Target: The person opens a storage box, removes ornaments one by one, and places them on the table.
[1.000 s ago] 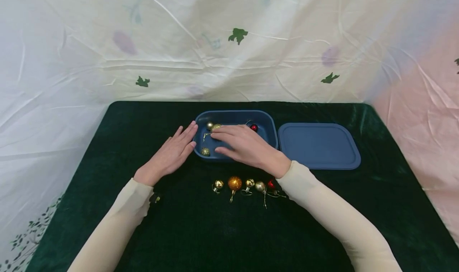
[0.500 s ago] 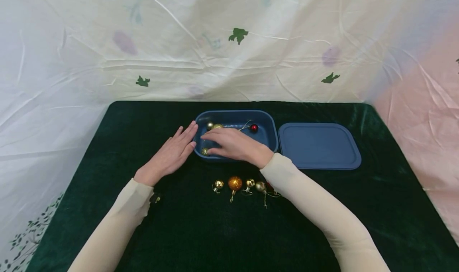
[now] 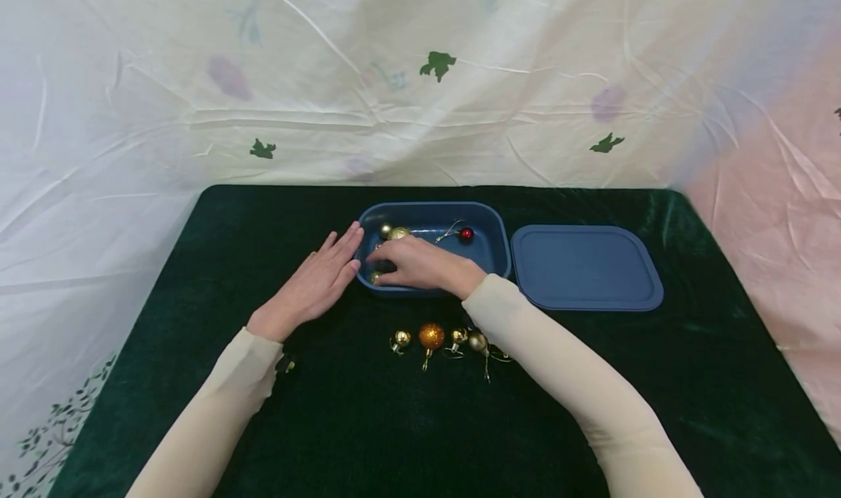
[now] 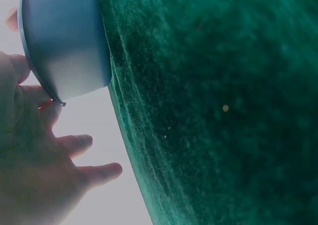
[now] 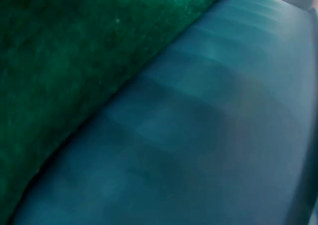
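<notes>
Green table (image 3: 420, 425) bearing a blue box (image 3: 486, 253), blue lid (image 3: 588, 268) alongside.
The left hand (image 3: 309, 286) rests unclenched, straight fingers against the box's left end; the right hand (image 3: 427, 264) reaches inside, whether grasping I cannot tell. An orange ball (image 3: 431, 335) lies in front; smaller gold balls (image 3: 399, 233) and a red ball (image 3: 466, 234) lie within.

Dk grn tblcloth (image 3: 407, 432); wht patt. drape (image 3: 525, 31) behind.
</notes>
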### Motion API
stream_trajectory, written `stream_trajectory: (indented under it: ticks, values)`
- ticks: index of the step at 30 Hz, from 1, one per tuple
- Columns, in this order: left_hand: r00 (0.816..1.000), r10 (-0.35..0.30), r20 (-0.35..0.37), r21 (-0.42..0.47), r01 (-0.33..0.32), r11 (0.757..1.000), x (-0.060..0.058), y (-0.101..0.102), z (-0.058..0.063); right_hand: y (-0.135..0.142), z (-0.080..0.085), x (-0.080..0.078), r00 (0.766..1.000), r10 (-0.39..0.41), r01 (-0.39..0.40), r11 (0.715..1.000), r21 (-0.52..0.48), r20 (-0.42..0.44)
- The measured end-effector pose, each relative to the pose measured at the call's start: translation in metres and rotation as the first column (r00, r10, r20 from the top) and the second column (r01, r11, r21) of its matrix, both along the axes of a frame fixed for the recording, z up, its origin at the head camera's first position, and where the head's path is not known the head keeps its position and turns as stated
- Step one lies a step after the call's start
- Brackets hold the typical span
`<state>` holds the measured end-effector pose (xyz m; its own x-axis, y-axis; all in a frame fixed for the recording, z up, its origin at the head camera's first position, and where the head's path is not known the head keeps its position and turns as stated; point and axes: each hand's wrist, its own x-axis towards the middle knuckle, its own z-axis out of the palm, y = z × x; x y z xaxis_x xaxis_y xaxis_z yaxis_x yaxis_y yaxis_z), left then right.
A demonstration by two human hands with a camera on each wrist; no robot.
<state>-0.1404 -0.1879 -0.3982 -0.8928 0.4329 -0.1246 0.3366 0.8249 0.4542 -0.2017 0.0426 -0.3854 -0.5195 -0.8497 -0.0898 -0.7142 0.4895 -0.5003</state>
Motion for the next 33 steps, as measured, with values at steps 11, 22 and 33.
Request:
stream_trajectory:
  ticks: [11, 22, 33]
  values:
    - [1.000, 0.000, -0.002, 0.005, 0.000, 1.000, 0.000, 0.002, -0.001, -0.005, -0.008, -0.005, 0.998, -0.011, 0.010, 1.000, 0.005, 0.070]
    - [1.000, -0.008, 0.002, 0.000, 0.008, 1.000, -0.001, 0.002, -0.001, -0.002, -0.008, -0.005, 0.996, -0.042, 0.042, 0.999, 0.005, 0.082]
    - [1.000, 0.009, 0.001, -0.004, -0.009, 1.000, -0.003, 0.000, -0.001, 0.018, 0.010, 0.001, 0.985, -0.094, 0.109, 0.988, -0.107, 0.142]
